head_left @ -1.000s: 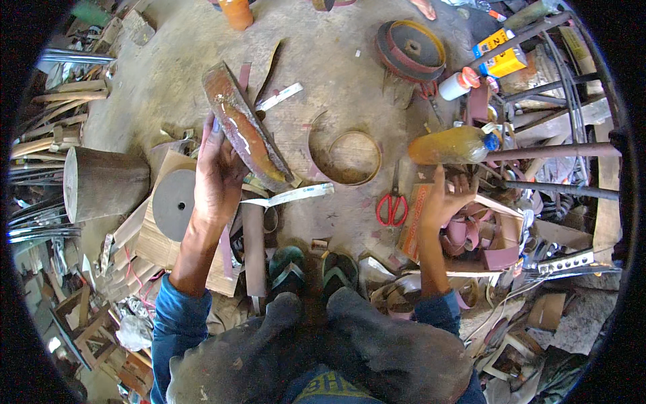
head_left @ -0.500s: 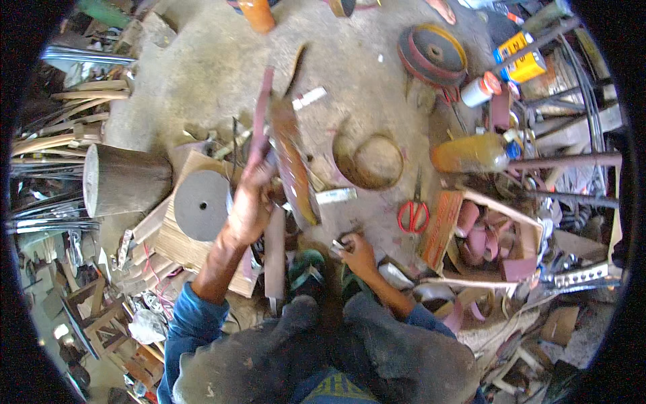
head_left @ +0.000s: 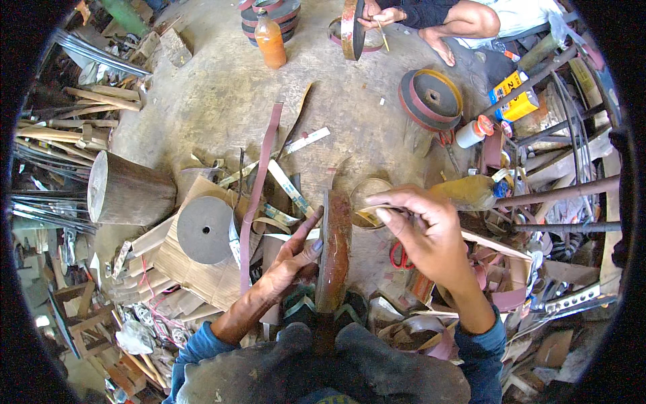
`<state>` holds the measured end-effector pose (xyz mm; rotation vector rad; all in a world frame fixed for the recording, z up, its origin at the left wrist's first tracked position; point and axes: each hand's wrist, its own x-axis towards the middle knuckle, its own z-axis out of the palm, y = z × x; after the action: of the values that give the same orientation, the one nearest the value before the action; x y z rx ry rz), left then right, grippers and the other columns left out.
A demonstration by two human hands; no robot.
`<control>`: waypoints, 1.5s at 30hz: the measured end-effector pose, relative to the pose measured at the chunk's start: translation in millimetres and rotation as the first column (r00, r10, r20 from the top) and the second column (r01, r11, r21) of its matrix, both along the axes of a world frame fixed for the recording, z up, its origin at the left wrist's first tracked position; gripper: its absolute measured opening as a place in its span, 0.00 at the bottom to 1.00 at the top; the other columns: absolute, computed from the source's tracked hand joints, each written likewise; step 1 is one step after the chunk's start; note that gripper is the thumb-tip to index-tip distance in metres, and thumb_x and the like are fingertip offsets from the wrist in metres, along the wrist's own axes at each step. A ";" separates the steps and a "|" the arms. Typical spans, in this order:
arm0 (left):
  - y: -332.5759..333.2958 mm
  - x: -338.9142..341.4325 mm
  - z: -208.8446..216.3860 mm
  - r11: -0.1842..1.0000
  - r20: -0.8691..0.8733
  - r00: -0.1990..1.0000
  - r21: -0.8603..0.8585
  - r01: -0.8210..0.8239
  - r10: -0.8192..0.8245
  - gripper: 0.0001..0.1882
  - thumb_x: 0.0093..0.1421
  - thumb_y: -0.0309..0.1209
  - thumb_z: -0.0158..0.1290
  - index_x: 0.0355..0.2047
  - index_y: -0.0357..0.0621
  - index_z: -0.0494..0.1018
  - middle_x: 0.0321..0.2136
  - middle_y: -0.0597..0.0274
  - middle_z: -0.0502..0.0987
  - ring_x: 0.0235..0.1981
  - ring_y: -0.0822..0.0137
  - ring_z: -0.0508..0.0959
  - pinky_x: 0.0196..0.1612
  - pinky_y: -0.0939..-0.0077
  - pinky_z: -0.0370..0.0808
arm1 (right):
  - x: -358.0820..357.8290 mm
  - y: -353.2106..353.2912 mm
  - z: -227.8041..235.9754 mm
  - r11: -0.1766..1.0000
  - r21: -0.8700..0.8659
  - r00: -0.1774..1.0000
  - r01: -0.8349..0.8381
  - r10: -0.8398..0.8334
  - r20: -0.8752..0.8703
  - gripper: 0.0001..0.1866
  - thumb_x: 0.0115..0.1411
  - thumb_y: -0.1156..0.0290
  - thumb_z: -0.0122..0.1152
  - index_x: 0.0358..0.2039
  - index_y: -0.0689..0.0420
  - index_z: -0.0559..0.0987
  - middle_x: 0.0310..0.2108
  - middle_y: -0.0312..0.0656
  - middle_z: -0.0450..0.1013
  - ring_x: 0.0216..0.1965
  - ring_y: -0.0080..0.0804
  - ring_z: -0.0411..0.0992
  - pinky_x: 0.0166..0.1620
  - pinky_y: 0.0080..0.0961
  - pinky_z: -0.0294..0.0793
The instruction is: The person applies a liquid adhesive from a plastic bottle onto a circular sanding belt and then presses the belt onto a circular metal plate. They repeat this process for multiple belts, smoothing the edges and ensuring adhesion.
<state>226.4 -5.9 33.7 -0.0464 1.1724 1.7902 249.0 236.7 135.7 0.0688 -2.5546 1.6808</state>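
In front of me a wheel stands upright, its edge facing me, with a rusty-brown, glossy rim. My left hand holds its left side, the fingers stretched along the flat face. My right hand is raised to the right of the wheel, thumb and fingers pinched together. A thin, pale sliver shows at its fingertips, too small to name. A long reddish abrasive strip runs to the left of the wheel, near my left wrist. Beyond the wheel lies a round ring-shaped band, partly covered by the right hand.
A grey disc lies on cardboard at left, beside a wooden stump. At right are a black-and-red wheel, a white bottle, a yellow bottle and red-handled scissors. Ahead, a person's hands hold another wheel.
My left hand has moved from the reddish strip to the wheel's side. The wheel has come nearer and stands straighter. My right hand has risen from low near my shoe to beside the wheel.
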 end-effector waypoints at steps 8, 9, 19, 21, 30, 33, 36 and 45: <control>3.4 3.8 9.0 0.998 0.098 0.995 -0.062 -0.018 0.024 0.42 0.66 0.45 0.56 0.73 0.54 0.47 0.22 0.76 0.67 0.15 0.81 0.60 0.19 0.85 0.59 | -10.6 -24.3 -9.3 0.921 0.378 0.973 -0.089 0.162 -0.164 0.20 0.58 0.81 0.63 0.51 0.60 0.73 0.41 0.48 0.76 0.38 0.42 0.78 0.42 0.34 0.77; 5.5 4.3 8.7 0.997 0.120 0.991 -0.062 -0.046 0.053 0.42 0.65 0.45 0.56 0.73 0.54 0.47 0.22 0.76 0.67 0.15 0.81 0.60 0.19 0.85 0.59 | -6.7 -27.9 -7.4 0.915 0.391 0.966 -0.101 0.185 -0.183 0.20 0.58 0.82 0.63 0.51 0.60 0.73 0.41 0.48 0.76 0.38 0.42 0.78 0.42 0.34 0.78; 4.9 8.7 -0.5 1.000 0.012 1.000 -0.009 0.016 -0.016 0.41 0.64 0.43 0.58 0.72 0.57 0.49 0.25 0.77 0.70 0.17 0.82 0.63 0.19 0.85 0.59 | 5.3 -36.1 18.5 0.926 0.373 0.990 -0.066 0.108 -0.093 0.15 0.57 0.81 0.60 0.46 0.58 0.75 0.39 0.46 0.77 0.37 0.45 0.75 0.43 0.37 0.76; 6.3 9.0 -5.2 0.999 -0.056 0.998 0.032 0.015 -0.014 0.41 0.64 0.41 0.59 0.72 0.57 0.49 0.25 0.77 0.71 0.17 0.83 0.63 0.19 0.85 0.59 | -5.5 -29.0 20.2 0.945 0.324 0.989 -0.048 0.090 -0.116 0.10 0.59 0.80 0.61 0.41 0.57 0.77 0.34 0.46 0.77 0.35 0.46 0.76 0.40 0.37 0.75; 3.5 7.6 -5.8 0.993 -0.073 0.997 0.114 0.036 -0.027 0.40 0.65 0.38 0.58 0.72 0.57 0.50 0.26 0.77 0.73 0.16 0.84 0.63 0.19 0.87 0.62 | -6.6 -22.0 33.6 0.934 0.344 0.988 -0.099 0.133 -0.076 0.06 0.59 0.77 0.63 0.38 0.57 0.80 0.31 0.45 0.77 0.34 0.42 0.77 0.38 0.34 0.75; -1.6 1.7 5.9 0.982 -0.042 0.987 -0.113 0.152 -0.157 0.39 0.65 0.43 0.55 0.70 0.40 0.53 0.67 0.58 0.60 0.67 0.66 0.58 0.69 0.67 0.54 | -6.6 -19.0 27.9 0.945 0.295 0.969 -0.142 0.194 -0.154 0.07 0.59 0.77 0.63 0.38 0.58 0.80 0.31 0.45 0.77 0.33 0.41 0.77 0.36 0.34 0.75; 0.5 0.1 9.9 0.988 -0.173 0.976 -0.097 0.118 -0.133 0.40 0.65 0.44 0.56 0.70 0.41 0.53 0.68 0.57 0.58 0.69 0.64 0.56 0.70 0.67 0.51 | -13.0 -16.6 21.7 0.926 0.373 0.981 0.055 0.021 -0.195 0.08 0.53 0.83 0.67 0.34 0.59 0.83 0.31 0.44 0.80 0.29 0.37 0.79 0.34 0.29 0.76; -0.6 0.1 -3.2 0.996 -0.171 0.982 -0.014 0.083 -0.084 0.42 0.63 0.44 0.59 0.71 0.43 0.52 0.65 0.61 0.60 0.62 0.70 0.60 0.64 0.69 0.56 | 16.5 -36.8 26.0 0.948 0.298 0.916 -0.115 0.217 -0.338 0.14 0.48 0.88 0.66 0.37 0.60 0.81 0.35 0.45 0.82 0.35 0.40 0.81 0.38 0.32 0.80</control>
<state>226.5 -6.5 30.5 0.1536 1.2828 1.7431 265.5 199.9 161.8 0.5799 -2.5184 1.2006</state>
